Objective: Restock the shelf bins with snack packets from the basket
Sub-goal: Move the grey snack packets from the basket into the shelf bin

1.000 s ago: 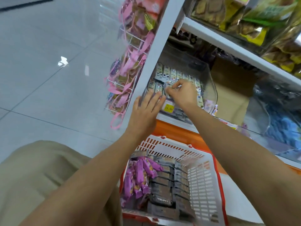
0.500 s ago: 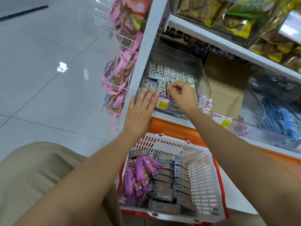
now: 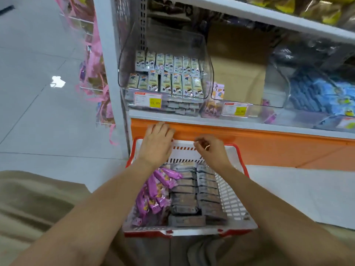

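Centrally, a white basket (image 3: 236,206) with a red rim sits just before the orange shelf base (image 3: 269,146), holding purple packets (image 3: 153,191) on its left and stacked grey-brown packets (image 3: 184,198) on its right. The left hand (image 3: 157,143) lies flat over the basket's far rim, fingers straight, grasping nothing. The right hand (image 3: 209,148) hovers beside it, fingers curled (whether anything is pinched cannot be told). Above, a clear bin (image 3: 206,60) holds two rows of pale cartoon-printed packets (image 3: 172,73); its yellow price tag (image 3: 154,102) appears to read 15.80, the other print being blurred.

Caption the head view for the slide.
Left hand and right hand over the basket rim, below the stocked clear bin.
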The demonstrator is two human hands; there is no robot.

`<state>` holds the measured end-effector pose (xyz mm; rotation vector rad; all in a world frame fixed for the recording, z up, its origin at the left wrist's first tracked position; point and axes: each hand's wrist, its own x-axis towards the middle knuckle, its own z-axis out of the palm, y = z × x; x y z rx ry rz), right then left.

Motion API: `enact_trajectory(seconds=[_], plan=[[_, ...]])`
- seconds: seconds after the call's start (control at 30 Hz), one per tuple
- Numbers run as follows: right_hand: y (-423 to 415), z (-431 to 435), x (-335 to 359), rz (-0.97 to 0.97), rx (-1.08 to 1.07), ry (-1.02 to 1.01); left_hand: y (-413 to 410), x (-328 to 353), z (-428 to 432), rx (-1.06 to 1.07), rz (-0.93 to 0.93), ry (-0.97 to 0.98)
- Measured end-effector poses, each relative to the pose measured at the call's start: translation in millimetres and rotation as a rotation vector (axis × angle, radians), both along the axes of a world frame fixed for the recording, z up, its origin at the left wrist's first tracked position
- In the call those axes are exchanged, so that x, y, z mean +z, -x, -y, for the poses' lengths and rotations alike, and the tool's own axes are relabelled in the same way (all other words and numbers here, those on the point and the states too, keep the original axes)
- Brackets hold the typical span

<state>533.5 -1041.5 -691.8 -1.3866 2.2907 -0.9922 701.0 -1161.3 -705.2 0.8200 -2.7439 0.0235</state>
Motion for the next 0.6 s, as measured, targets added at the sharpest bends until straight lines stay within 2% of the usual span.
enact_trajectory(seconds=[0.1, 0.2, 0.43, 0.6], plan=[[11.0, -22.8, -44.4, 0.032, -0.02, -0.137, 12.7, -25.8, -4.6, 0.053, 0.233, -0.138], [20.6, -39.2, -81.4, 0.043, -0.051, -0.25, 20.1, -48.1, -4.5, 0.08, 0.346, -0.16], [40.0, -58.5, -142.0, 0.081, -0.159, -0.45, 30.4, -82.1, 0.9, 0.123, 0.273, -0.229], [46.1, -56.6, -175.3, 0.057, -0.104, -0.547, 32.1, -111.7, 0.7, 0.119, 0.21, -0.23]])
